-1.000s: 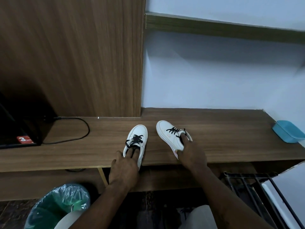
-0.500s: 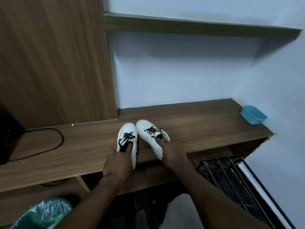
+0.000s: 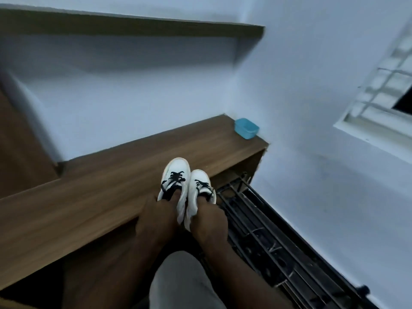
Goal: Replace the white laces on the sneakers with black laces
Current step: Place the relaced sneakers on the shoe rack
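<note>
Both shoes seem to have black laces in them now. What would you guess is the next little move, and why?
Probably lowering the pair onto the black metal rack. The left hand grips the left sneaker, the right hand the right sneaker, side by side at the end of the wooden shelf, beside that rack; both show black laces, so lacing looks finished.

A small blue container [image 3: 246,128] sits at the far corner of the wooden tabletop [image 3: 111,181]. A black metal rack [image 3: 278,237] stands beside it, under a barred window [image 3: 383,94].
</note>
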The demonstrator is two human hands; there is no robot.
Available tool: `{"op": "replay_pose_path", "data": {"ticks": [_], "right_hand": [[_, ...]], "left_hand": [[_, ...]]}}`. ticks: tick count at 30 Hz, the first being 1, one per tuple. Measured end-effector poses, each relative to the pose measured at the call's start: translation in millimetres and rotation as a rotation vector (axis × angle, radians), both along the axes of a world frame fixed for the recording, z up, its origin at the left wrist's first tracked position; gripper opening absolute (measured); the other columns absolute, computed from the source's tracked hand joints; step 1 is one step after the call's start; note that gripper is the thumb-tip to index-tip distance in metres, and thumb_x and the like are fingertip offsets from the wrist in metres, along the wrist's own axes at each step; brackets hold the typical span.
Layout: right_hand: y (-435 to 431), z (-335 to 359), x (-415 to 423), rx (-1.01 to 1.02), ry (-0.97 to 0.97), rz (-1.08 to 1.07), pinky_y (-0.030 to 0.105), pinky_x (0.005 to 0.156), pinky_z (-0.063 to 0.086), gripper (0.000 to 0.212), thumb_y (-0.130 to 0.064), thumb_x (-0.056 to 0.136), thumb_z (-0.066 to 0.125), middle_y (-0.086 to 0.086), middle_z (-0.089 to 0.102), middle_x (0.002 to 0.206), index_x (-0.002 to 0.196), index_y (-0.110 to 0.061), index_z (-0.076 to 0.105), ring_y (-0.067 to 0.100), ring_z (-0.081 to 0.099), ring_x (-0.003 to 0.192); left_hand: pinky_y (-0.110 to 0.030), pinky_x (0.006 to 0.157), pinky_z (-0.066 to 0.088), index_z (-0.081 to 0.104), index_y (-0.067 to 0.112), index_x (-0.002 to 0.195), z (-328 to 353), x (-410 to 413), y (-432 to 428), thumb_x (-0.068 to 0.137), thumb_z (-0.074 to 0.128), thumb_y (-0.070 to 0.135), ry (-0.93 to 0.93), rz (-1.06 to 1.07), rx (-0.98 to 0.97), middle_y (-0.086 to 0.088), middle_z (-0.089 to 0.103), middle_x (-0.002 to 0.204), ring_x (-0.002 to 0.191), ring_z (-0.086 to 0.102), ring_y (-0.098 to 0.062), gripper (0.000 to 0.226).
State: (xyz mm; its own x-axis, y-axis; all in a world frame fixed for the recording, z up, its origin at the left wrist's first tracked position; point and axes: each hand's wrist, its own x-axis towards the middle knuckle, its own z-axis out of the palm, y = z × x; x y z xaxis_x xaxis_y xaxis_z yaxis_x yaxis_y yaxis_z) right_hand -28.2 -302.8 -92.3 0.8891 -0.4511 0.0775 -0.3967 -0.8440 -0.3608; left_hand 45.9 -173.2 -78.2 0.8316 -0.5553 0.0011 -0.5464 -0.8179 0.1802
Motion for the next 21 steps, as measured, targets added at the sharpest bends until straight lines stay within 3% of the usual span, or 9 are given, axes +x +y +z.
{"op": "replay_pose_path", "data": {"ticks": [4, 7, 10, 15, 21], "right_hand": [[-52, 2, -43, 0.014, -0.003, -0.197, 0.039, 0.067, 0.048, 0.026, -0.032, 0.089, 0.059, 0.008, 0.073, 0.104, 0.112, -0.021, 0.053, 0.037, 0.070, 0.095], [-85, -3, -74, 0.015, -0.020, -0.312, 0.037, 0.062, 0.039, 0.020, -0.031, 0.088, 0.059, 0.006, 0.073, 0.098, 0.105, -0.023, 0.052, 0.036, 0.070, 0.091], [-105, -12, -97, 0.003, -0.012, -0.370, 0.036, 0.060, 0.035, 0.017, -0.031, 0.089, 0.057, 0.006, 0.073, 0.094, 0.103, -0.024, 0.050, 0.036, 0.069, 0.088], [-125, -31, -113, -0.004, 0.029, -0.451, 0.035, 0.060, 0.038, 0.014, -0.030, 0.091, 0.057, 0.006, 0.072, 0.092, 0.102, -0.023, 0.053, 0.035, 0.071, 0.086], [-129, -56, -122, 0.054, 0.066, -0.483, 0.038, 0.069, 0.051, 0.022, -0.032, 0.092, 0.062, 0.008, 0.072, 0.099, 0.108, -0.020, 0.053, 0.035, 0.070, 0.091]], "left_hand": [[-0.041, 0.079, 0.051, 0.023, 0.040, 0.155, -2, -23, -69, 0.095, 0.049, 0.036, -0.016, -0.184, 0.007, 0.000, 0.068, 0.126, 0.114, 0.050, -0.034, 0.065], [-0.040, 0.077, 0.051, 0.042, 0.032, 0.136, -9, -44, -110, 0.095, 0.054, 0.030, 0.004, -0.282, 0.025, 0.002, 0.066, 0.123, 0.112, 0.048, -0.029, 0.044], [-0.041, 0.081, 0.051, 0.047, 0.028, 0.129, -20, -61, -142, 0.097, 0.053, 0.024, 0.003, -0.350, 0.051, 0.004, 0.064, 0.126, 0.116, 0.050, -0.028, 0.033], [-0.043, 0.084, 0.054, 0.048, 0.026, 0.131, -40, -72, -183, 0.100, 0.048, 0.022, 0.034, -0.484, 0.057, 0.003, 0.061, 0.128, 0.121, 0.045, -0.027, 0.031], [-0.046, 0.092, 0.052, 0.052, 0.025, 0.132, -67, -73, -204, 0.100, 0.048, 0.030, 0.135, -0.574, 0.062, 0.002, 0.060, 0.132, 0.126, 0.042, -0.029, 0.033]]}}
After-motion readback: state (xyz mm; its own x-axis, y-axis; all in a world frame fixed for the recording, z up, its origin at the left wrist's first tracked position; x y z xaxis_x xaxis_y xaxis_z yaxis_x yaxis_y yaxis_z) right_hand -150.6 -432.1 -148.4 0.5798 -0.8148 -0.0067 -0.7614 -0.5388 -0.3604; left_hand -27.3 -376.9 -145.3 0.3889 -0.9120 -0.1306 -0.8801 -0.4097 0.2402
